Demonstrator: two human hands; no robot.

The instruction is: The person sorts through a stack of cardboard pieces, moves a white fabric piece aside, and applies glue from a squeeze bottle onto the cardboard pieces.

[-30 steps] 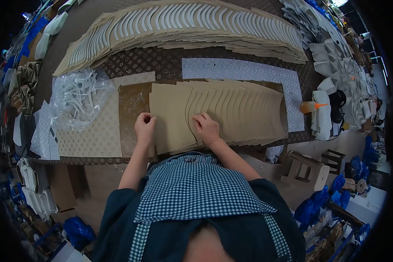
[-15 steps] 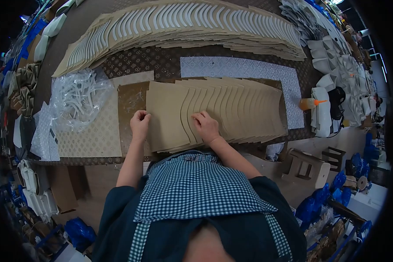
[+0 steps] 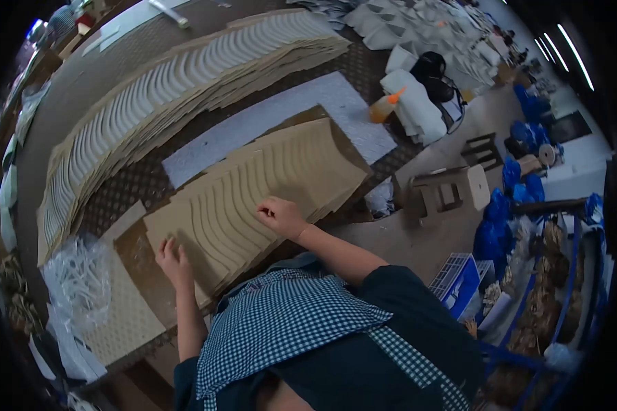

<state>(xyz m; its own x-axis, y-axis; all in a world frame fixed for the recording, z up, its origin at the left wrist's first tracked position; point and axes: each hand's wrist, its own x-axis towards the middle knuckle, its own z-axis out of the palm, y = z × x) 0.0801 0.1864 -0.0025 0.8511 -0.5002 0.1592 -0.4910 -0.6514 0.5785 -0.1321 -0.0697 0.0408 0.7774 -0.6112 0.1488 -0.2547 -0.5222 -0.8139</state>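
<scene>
A fanned row of tan curved cardboard pieces lies overlapped on a brown board on the table. My left hand rests with fingers bent on the left end of the row. My right hand presses fingers down on the middle of the row near its front edge. Neither hand has lifted a piece.
A longer fanned row of tan and white pieces lies behind. A white patterned sheet sits between the rows. A clear plastic bag of white parts is at left. An orange-capped glue bottle, white moulded pieces and wooden stools are at right.
The view has swung and tilted to the right, so the table now runs diagonally. Both hands stay on the fanned row; the left hand sits lower at its end.
</scene>
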